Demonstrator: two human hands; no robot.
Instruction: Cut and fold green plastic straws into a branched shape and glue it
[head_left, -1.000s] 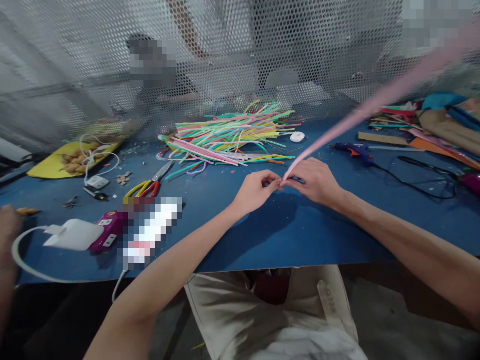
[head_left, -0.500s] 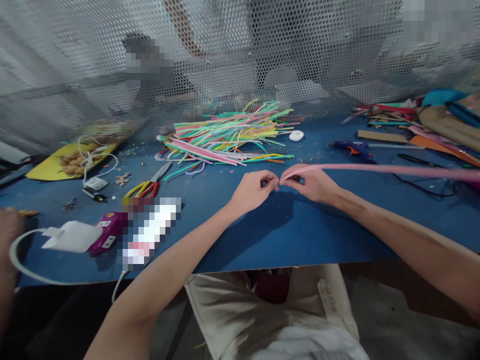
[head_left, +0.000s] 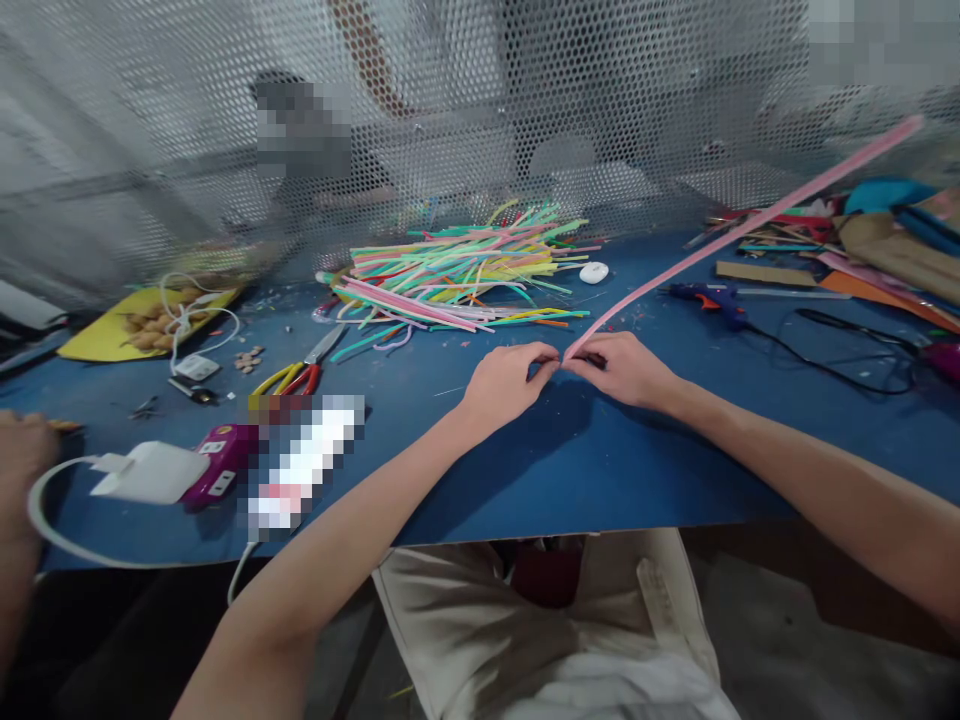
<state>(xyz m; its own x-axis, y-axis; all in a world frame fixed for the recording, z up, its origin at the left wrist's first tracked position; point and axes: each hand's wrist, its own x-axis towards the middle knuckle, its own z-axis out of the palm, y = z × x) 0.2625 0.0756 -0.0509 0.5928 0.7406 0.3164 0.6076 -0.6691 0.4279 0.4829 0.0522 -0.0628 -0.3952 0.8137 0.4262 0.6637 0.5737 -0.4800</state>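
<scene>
Pinching the near end of a long pink pipe cleaner (head_left: 739, 225), the person's left hand (head_left: 504, 385) and right hand (head_left: 626, 368) met fingertip to fingertip over the blue table (head_left: 570, 465), both hands closed down to a tight pinch on the stem, whose free length slanted up and away to the right above the tabletop toward the mesh screen (head_left: 465, 110). Nearest the camera, the table's front edge ran just beyond the person's lap, and the broad stretch of blue between that edge and the hands lay bare, leaving open room on either side of the forearms. To the left, near the front edge, sat a white charger block (head_left: 150, 472) with its looping cable, touching a magenta power strip (head_left: 221, 462), and a co-worker's hand (head_left: 22, 450) showed at the frame's left margin. Farther back lay red-and-yellow pliers (head_left: 292, 378) and a yellow sheet (head_left: 112, 325) bearing small brown pieces and a coiled white cord. Beyond the hands, well apart from them, a heap of coloured pipe cleaners (head_left: 457, 270) sprawled near the back of the table, a small white oval object (head_left: 593, 271) just beside it. To the right rested a blue glue gun (head_left: 705, 297) with its black cord, and scraps of coloured card (head_left: 885, 250) crowded the far right corner. The perforated metal screen closed off the back edge, with blurred figures behind it.
</scene>
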